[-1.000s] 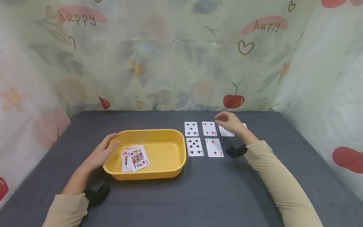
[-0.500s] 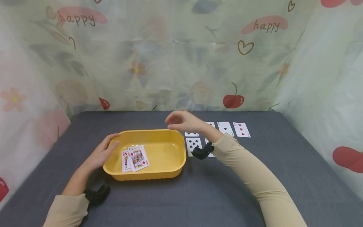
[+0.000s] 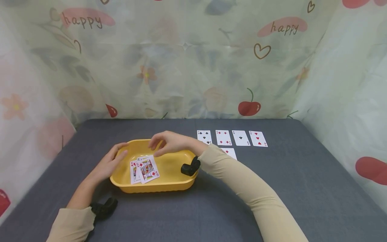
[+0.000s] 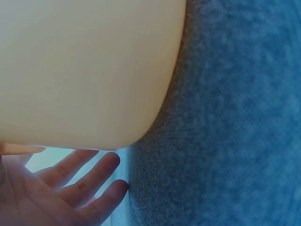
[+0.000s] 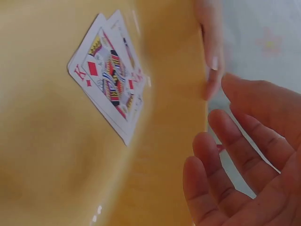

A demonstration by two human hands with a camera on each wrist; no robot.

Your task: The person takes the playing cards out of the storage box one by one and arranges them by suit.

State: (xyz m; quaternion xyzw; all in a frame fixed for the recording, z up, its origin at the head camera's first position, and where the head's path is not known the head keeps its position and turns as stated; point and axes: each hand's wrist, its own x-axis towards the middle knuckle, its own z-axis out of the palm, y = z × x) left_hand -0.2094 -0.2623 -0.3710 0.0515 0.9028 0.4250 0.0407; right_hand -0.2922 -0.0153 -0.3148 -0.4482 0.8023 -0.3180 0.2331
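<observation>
Right hand (image 3: 173, 143): shifted leftward within the last second, from above the right-hand cards to over the yellow tray (image 3: 154, 189); fingers bent and parted, holding nothing. Left hand (image 3: 108, 163): at the tray's left edge, fingers apart, thumb over the rim; firmness of contact hard to tell. King cards (image 3: 148, 169): overlapping, face up, inside near the tray's left end, unmoved. Card row (image 3: 223, 137): near the table's (image 3: 287, 195) far edge. Judged bearing: reach transferred from row to tray.

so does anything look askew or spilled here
Nothing looks spilled. Just the cards in the tray look askew, overlapping at different angles; the far row on the table lies fairly straight.
</observation>
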